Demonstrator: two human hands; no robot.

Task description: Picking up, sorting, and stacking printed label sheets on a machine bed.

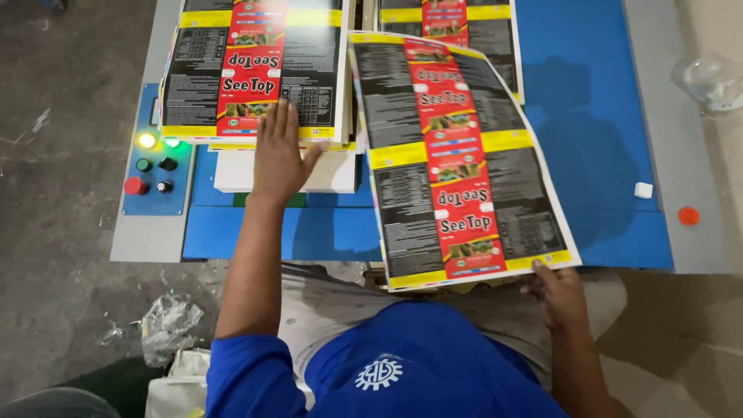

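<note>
My left hand [279, 155] lies flat, fingers spread, on the near edge of a stack of printed sheets [255, 70] in black, red and yellow. My right hand [559, 292] grips the near right corner of a long printed sheet [460, 159] of the same design, lifted and slanting over the blue table [604, 116]. A second stack of sheets [457, 23] lies at the back, partly hidden under the lifted sheet.
A control panel [155, 166] with a red button, dark knobs and lit yellow and green lamps sits at the table's left. A small white block [643, 190] and an orange cap [688, 216] lie at the right. Crumpled plastic [166, 325] lies on the floor.
</note>
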